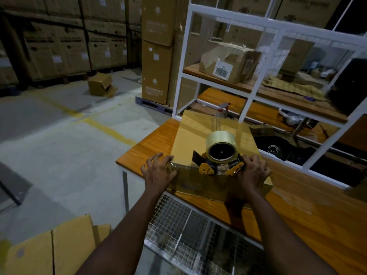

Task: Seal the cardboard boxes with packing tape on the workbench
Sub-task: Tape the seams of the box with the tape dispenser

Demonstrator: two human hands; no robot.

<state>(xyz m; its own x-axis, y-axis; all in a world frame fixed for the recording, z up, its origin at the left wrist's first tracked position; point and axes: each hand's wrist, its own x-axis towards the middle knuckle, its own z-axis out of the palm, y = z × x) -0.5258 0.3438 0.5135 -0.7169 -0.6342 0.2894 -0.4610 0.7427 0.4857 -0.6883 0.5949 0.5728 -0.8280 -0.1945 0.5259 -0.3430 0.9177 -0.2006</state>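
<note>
A brown cardboard box (200, 133) lies flat on the orange wooden workbench (147, 147), its flaps down and a strip of clear tape running along its top seam. A yellow tape dispenser (218, 161) with a roll of clear tape sits at the box's near edge. My right hand (252, 171) grips the dispenser's handle on the right. At the box's near left corner my left hand (158, 169) rests with curled fingers, pressing the tape end down over the edge.
A white metal shelf frame (252, 96) stands behind the box, holding a wrapped parcel (228, 62), a spray bottle (223, 109) and clutter. A wire mesh basket (198, 231) hangs below the bench's near edge. A folded carton (49, 249) lies at the lower left. Stacked cartons line the back.
</note>
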